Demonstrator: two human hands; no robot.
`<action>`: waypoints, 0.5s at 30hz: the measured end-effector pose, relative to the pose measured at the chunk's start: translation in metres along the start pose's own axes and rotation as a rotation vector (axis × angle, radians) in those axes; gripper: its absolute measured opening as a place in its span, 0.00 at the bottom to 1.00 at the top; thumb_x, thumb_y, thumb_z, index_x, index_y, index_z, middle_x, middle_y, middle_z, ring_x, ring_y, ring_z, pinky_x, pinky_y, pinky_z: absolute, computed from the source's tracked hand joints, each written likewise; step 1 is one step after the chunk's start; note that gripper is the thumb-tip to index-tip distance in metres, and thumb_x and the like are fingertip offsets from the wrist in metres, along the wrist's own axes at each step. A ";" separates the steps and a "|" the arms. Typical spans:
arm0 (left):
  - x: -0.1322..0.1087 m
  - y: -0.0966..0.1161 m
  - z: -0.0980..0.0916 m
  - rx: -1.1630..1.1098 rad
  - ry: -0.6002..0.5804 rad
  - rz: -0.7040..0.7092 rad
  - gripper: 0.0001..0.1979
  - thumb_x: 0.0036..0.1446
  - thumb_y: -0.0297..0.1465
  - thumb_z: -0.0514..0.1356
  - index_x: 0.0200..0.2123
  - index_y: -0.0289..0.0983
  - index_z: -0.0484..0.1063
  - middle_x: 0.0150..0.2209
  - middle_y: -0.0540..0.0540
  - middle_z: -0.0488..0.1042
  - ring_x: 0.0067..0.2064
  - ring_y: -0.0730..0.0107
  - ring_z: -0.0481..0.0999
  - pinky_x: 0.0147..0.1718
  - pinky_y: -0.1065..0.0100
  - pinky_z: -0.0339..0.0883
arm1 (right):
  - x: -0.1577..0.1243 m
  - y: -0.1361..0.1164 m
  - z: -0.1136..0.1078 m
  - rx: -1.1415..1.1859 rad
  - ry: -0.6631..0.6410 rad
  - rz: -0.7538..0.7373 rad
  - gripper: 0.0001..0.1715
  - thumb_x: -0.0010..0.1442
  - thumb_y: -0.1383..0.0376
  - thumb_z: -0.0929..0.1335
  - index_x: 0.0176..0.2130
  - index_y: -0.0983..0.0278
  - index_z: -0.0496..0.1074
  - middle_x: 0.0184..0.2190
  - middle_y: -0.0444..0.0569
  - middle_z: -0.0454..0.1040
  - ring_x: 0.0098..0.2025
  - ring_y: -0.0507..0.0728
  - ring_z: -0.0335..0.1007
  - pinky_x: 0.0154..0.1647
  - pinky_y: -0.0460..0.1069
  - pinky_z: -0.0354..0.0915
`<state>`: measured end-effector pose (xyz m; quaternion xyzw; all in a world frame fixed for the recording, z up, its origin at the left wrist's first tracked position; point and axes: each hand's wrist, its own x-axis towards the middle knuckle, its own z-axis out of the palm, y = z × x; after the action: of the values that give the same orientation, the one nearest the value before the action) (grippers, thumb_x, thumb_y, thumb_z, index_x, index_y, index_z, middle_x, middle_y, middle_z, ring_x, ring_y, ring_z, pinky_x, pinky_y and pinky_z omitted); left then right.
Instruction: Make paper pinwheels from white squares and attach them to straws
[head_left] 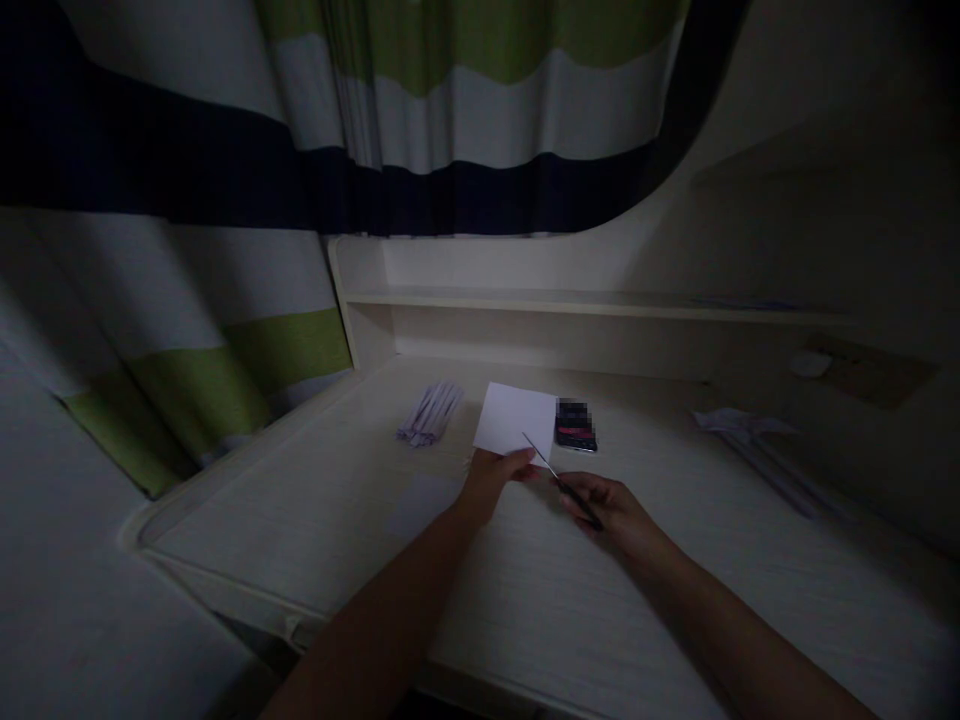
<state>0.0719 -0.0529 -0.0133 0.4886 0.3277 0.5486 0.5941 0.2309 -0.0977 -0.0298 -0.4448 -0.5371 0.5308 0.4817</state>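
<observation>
A white sheet of paper (516, 418) is held at its near edge by my left hand (502, 470), thumb on top and the other fingers underneath. My right hand (604, 505) is closed around the dark handles of a pair of scissors (555, 475). The thin blades point up and left, and their tip lies over the lower part of the sheet in this view. Just right of the paper is a dark phone-like object (576, 438), partly pixelated.
A bundle of white paper strips (433, 412) lies left of the sheet. Another pale sheet (424, 503) is beside my left forearm. More folded paper (757, 450) lies at the right. A shelf (525, 300) runs along the back of the desk (300, 520), below striped curtains (480, 120).
</observation>
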 end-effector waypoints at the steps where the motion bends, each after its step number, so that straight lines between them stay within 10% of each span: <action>1: 0.000 0.001 -0.001 -0.013 0.033 -0.008 0.16 0.39 0.36 0.63 0.30 0.31 0.71 0.27 0.44 0.74 0.23 0.71 0.71 0.24 0.70 0.64 | 0.000 0.000 0.000 -0.005 0.000 0.000 0.19 0.40 0.59 0.72 0.34 0.64 0.71 0.15 0.36 0.59 0.15 0.43 0.46 0.15 0.42 0.44; 15: 0.013 0.018 -0.026 -0.096 0.171 0.012 0.17 0.37 0.35 0.63 0.32 0.33 0.71 0.31 0.45 0.74 0.29 0.70 0.72 0.25 0.72 0.61 | 0.001 -0.006 -0.008 0.002 0.019 0.064 0.18 0.36 0.62 0.73 0.32 0.62 0.73 0.14 0.38 0.63 0.13 0.44 0.47 0.14 0.42 0.43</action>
<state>0.0445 -0.0361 -0.0028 0.4126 0.3478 0.6069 0.5836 0.2389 -0.0955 -0.0243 -0.4663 -0.5176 0.5420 0.4700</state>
